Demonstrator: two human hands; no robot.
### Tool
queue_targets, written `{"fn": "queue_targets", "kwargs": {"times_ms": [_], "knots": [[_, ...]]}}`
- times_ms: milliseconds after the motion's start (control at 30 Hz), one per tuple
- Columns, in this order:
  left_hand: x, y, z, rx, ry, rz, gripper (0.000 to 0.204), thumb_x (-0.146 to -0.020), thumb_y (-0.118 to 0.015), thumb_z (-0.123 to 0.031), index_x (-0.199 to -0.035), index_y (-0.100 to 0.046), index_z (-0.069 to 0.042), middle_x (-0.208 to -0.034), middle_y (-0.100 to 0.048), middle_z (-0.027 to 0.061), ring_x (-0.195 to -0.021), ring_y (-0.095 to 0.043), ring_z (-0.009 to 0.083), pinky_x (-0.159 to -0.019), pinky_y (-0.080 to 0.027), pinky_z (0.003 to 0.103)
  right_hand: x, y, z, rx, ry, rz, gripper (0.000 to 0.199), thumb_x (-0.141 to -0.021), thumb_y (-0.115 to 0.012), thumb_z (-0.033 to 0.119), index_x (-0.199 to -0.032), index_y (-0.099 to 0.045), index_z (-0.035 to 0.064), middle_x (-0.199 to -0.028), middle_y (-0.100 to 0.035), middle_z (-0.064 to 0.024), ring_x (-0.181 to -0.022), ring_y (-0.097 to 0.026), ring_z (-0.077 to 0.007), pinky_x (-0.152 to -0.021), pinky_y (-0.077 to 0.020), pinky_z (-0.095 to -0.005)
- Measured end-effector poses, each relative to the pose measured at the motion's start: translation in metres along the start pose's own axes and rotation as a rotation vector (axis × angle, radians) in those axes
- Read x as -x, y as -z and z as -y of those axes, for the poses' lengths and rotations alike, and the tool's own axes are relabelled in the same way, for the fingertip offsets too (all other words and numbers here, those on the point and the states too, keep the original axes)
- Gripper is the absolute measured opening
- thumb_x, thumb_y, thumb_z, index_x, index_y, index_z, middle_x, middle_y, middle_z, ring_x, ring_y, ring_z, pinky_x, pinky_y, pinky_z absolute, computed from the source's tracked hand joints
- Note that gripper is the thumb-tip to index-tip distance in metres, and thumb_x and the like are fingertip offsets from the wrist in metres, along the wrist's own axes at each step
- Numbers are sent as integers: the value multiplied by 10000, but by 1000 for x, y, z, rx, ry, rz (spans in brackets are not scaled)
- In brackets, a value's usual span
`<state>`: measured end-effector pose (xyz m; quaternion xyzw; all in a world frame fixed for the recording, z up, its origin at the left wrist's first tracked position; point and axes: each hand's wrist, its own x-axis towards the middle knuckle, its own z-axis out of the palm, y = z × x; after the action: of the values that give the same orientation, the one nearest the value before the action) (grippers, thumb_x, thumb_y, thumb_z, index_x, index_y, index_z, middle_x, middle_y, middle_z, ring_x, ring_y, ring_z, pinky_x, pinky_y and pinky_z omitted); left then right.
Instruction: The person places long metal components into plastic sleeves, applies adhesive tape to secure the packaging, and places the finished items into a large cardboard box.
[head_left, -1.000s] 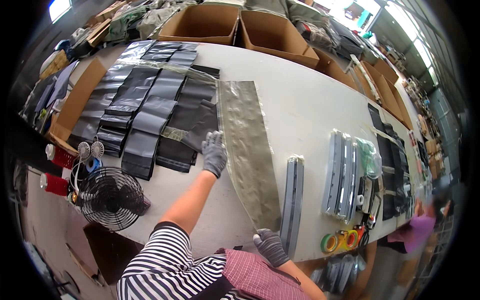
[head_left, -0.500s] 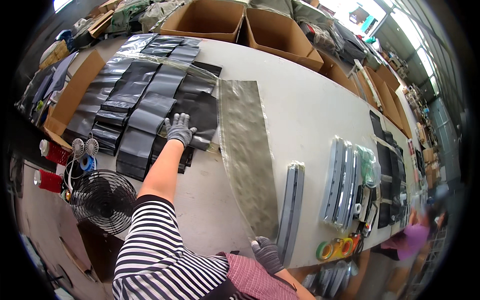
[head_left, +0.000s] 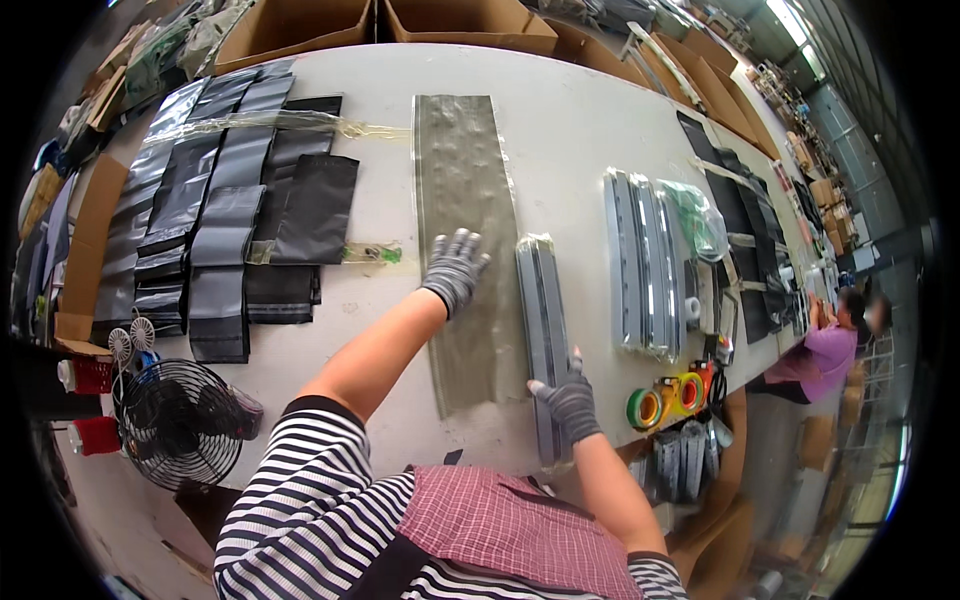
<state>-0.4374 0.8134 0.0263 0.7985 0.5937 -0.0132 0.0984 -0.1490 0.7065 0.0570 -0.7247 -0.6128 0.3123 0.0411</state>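
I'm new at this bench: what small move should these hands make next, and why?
Probably slide the wrapped grey bundle left onto the olive-grey sheet: the right hand is at the bundle, thumb by its left edge, while the left hand lies spread on the sheet, right alongside.
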Motion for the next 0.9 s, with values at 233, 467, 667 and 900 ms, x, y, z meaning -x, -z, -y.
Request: {"fn": "queue_targets", "kwargs": {"times_ms": [233, 467, 667, 900], "knots": [[111, -13, -98, 227, -225, 190, 599, -749, -765, -354, -1233, -558, -67, -1223, -536, 128, -1161, -507, 341, -943, -475, 437, -13, 32, -64, 378, 153, -270, 878, -739, -775, 364, -1447, -352, 62, -1236, -555, -276, -1185, -511, -402, -1054, -385, -463], [120, -54, -95, 331, -249, -143, 123, -824, -640, -201, -847, -662, -83, -933, -626, 99, -952, -561, 326, -876, -469, 424, 41, -3, -49, -624, 85, 370, 245, -925, -639, 305, -970, -683, 68, -836, -663, -58, -718, -596, -95, -615, -505, -258], [132, -33, -129, 556, -228, 3, 306, -841, -681, -282, -1050, -670, -58, -1070, -629, 162, -1063, -552, 362, -950, -452, 444, 29, -75, -36, -885, -229, 303, 416, -886, -677, 431, -864, -690, 15, -718, -651, -49, -598, -597, -138, -544, -488, -317], [153, -26, -129, 504, -88, 42, 571, -801, -743, -384, -1188, -599, 10, -1169, -619, 198, -1113, -557, 384, -978, -452, 450, 23, -68, -23, -702, -203, 146, 411, -790, -794, 342, -892, -693, -43, -762, -672, -107, -630, -575, -184, -609, -481, -366]]}}
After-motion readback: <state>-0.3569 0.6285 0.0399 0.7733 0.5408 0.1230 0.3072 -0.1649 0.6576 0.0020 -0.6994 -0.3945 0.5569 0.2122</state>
